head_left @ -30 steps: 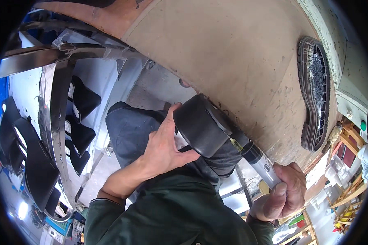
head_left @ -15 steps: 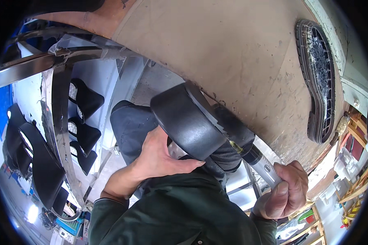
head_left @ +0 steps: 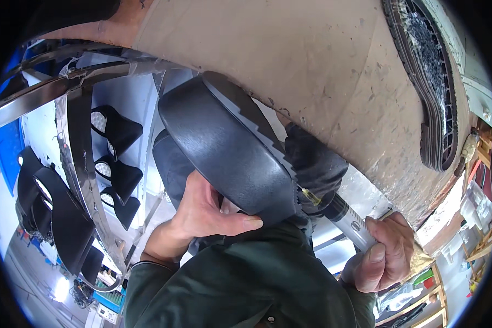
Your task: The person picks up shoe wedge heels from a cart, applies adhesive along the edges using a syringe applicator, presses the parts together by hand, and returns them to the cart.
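A black shoe (head_left: pixel 224 147) with a ridged sole edge is gripped by my left hand (head_left: pixel 205 216). My thumb lies along its lower end and the other fingers are partly hidden inside or behind it. My right hand (head_left: pixel 385 254) is closed around a clear syringe (head_left: pixel 352 225) with dark stuff toward its front end. The syringe's narrow yellowish tip (head_left: pixel 310 197) points at the seam between upper and sole near the shoe's right end. Whether the tip touches the seam I cannot tell.
A brown worktable (head_left: pixel 290 65) reaches across the top. On its right side lies a dark shoe sole (head_left: pixel 429 82) with white residue inside. To the left, several black shoes (head_left: pixel 117 131) hang beside a metal rack (head_left: pixel 79 136). Wooden frames (head_left: pixel 437 290) stand at lower right.
The shoe has shifted left and up, turning so more of its side and sole edge shows. The syringe stays close to the seam. The table and loose sole have shifted in view.
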